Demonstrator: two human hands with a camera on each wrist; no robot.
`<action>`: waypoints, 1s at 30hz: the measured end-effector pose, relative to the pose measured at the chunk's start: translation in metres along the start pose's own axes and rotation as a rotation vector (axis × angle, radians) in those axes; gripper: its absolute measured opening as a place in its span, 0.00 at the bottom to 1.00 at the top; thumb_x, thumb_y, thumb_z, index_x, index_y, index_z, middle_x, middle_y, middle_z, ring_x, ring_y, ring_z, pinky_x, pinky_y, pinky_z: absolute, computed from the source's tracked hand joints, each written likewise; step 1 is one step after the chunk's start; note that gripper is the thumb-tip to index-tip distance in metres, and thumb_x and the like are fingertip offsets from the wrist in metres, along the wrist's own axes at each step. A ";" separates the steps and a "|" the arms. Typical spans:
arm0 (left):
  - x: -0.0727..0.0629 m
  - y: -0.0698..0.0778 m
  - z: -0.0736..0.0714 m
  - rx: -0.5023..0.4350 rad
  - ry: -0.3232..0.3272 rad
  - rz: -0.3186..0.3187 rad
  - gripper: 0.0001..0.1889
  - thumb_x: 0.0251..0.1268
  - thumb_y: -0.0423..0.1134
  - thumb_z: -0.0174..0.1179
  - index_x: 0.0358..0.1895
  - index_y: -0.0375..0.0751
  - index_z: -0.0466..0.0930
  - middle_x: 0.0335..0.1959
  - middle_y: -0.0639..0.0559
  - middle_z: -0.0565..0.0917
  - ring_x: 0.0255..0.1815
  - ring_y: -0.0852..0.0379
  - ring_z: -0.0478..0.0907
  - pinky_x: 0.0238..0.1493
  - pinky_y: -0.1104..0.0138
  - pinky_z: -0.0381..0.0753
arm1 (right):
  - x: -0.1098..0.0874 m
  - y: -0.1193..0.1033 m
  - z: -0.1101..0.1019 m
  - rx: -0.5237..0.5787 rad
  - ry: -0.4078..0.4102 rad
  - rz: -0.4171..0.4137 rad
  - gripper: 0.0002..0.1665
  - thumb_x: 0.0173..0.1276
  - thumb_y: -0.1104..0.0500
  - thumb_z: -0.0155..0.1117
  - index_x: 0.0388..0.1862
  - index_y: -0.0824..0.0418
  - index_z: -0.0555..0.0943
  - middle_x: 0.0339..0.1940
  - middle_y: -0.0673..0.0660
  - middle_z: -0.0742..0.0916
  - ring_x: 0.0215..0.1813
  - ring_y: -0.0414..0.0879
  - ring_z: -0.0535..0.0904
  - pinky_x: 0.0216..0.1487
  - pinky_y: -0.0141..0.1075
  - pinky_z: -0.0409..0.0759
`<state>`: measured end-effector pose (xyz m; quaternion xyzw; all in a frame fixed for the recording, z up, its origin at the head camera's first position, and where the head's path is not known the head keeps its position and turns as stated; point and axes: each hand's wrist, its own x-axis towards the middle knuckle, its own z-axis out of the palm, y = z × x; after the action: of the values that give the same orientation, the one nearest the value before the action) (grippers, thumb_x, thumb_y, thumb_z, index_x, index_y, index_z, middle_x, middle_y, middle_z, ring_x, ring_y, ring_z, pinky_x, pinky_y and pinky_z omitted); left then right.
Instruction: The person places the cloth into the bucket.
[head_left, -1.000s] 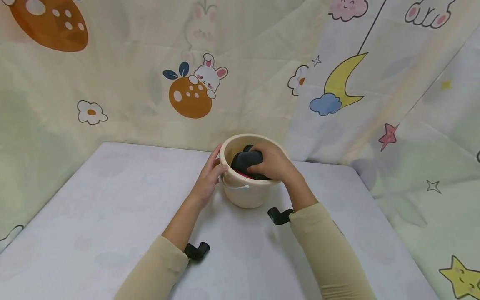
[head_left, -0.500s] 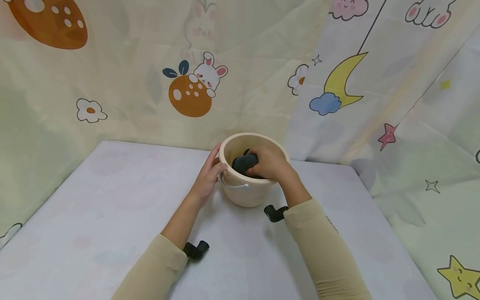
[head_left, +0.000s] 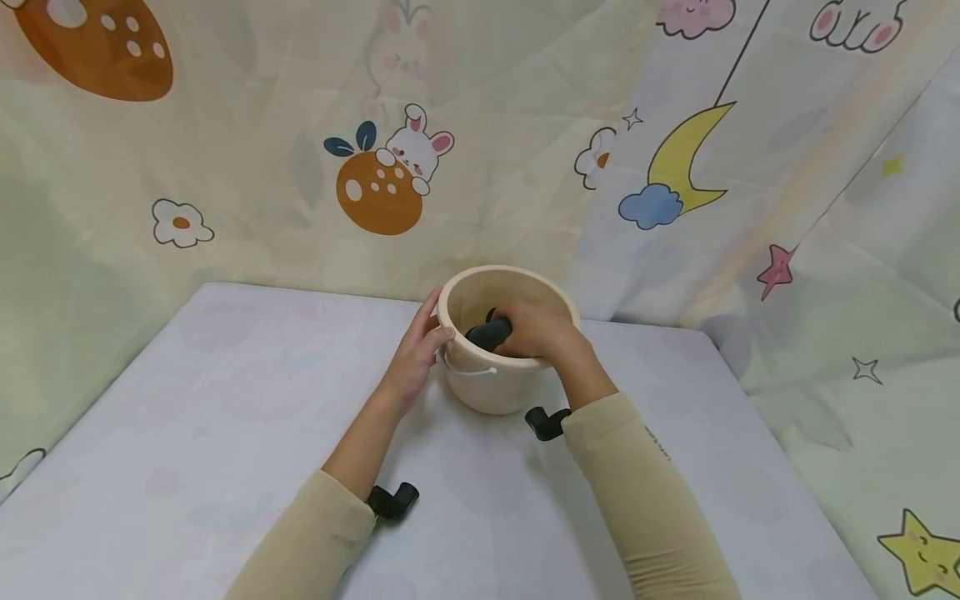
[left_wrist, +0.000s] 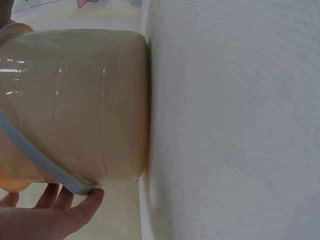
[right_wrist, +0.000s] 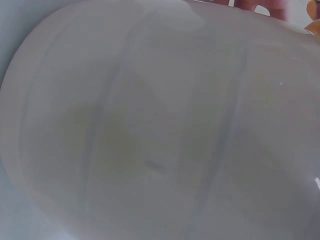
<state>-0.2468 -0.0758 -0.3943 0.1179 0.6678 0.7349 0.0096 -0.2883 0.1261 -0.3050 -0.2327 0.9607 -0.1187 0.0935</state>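
Observation:
A cream plastic bucket (head_left: 487, 392) stands upright near the table's back edge. Its pale handle (head_left: 474, 372) hangs down against the front. My left hand (head_left: 411, 358) rests its spread fingers and thumb along the bucket's left side; in the left wrist view a fingertip lies at the lower end of the handle (left_wrist: 45, 161). Reaching over the near right rim, my right hand (head_left: 536, 329) grips a dark, rounded object (head_left: 489, 333) inside the bucket. Its kind I cannot tell, and most of it is hidden by hand and wall. The bucket's wall (right_wrist: 160, 120) fills the right wrist view.
A white cloth with faint prints covers the table (head_left: 225, 417). Close behind the bucket hangs a printed curtain (head_left: 495, 167), which continues along the right side. Each wrist wears a small black mount (head_left: 395, 502) that sticks out over the table.
My right hand has gone lower into the bucket, taking the dark object down with it; the red edge seen earlier is now hidden. Left hand and bucket have stayed in place.

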 end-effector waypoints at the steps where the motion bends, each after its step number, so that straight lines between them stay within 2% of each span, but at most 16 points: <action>1: 0.000 0.000 0.000 0.000 0.000 -0.001 0.38 0.70 0.48 0.50 0.83 0.68 0.50 0.78 0.45 0.64 0.77 0.44 0.61 0.70 0.31 0.54 | 0.000 0.000 0.000 0.003 -0.007 0.002 0.23 0.60 0.53 0.74 0.53 0.58 0.84 0.49 0.55 0.88 0.52 0.52 0.80 0.60 0.46 0.74; 10: 0.000 -0.001 -0.001 0.000 0.005 -0.002 0.38 0.70 0.48 0.51 0.83 0.68 0.51 0.78 0.46 0.64 0.77 0.44 0.61 0.71 0.31 0.53 | 0.001 -0.001 0.000 0.013 -0.027 0.028 0.25 0.60 0.53 0.74 0.56 0.57 0.83 0.52 0.54 0.88 0.54 0.52 0.80 0.62 0.46 0.74; 18: 0.001 -0.001 0.000 -0.013 -0.004 0.014 0.40 0.70 0.47 0.51 0.84 0.62 0.49 0.78 0.42 0.65 0.77 0.42 0.62 0.70 0.34 0.57 | -0.002 -0.002 0.001 0.028 -0.040 0.048 0.31 0.63 0.51 0.73 0.64 0.59 0.81 0.55 0.56 0.88 0.55 0.51 0.79 0.62 0.45 0.74; 30: 0.002 -0.002 0.000 -0.010 -0.002 0.017 0.39 0.70 0.47 0.51 0.84 0.62 0.49 0.77 0.41 0.65 0.76 0.42 0.63 0.69 0.36 0.58 | -0.002 -0.002 0.002 0.015 -0.016 0.033 0.30 0.62 0.52 0.73 0.63 0.59 0.81 0.54 0.58 0.88 0.55 0.53 0.80 0.61 0.46 0.74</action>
<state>-0.2484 -0.0749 -0.3963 0.1242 0.6631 0.7381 0.0044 -0.2851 0.1254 -0.3063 -0.2173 0.9627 -0.1224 0.1048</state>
